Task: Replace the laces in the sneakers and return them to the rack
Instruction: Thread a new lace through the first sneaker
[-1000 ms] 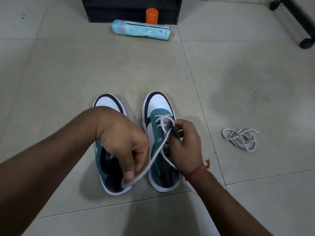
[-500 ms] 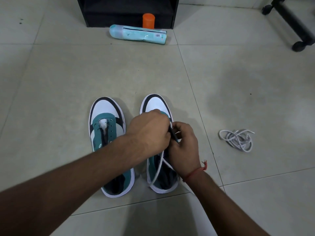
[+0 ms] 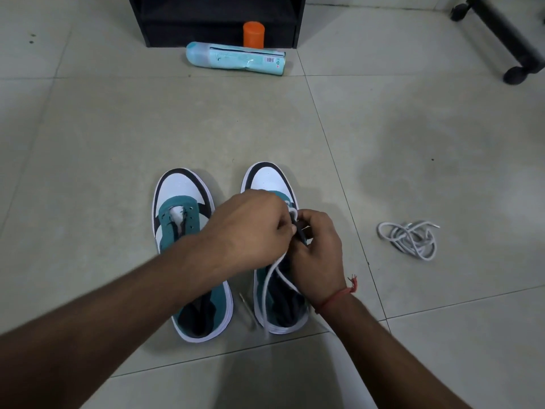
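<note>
Meeting over the right sneaker (image 3: 267, 180), both hands (image 3: 290, 231) pinch its white lace (image 3: 269, 286)

left hand (image 3: 250, 228): one second ago it was low, over the back of the left green, white and black sneaker (image 3: 188, 252), pulling the white lace (image 3: 269, 287). Now it is up at the eyelets of the right green, white and black sneaker (image 3: 274, 246), touching the right hand (image 3: 317, 255).

white lace: it was pulled tight out to the left. Now it hangs loose over the right sneaker's opening, and its tip lies on the floor between the two sneakers.

left sneaker: its front was hidden by the left hand. Now its front shows.
</note>
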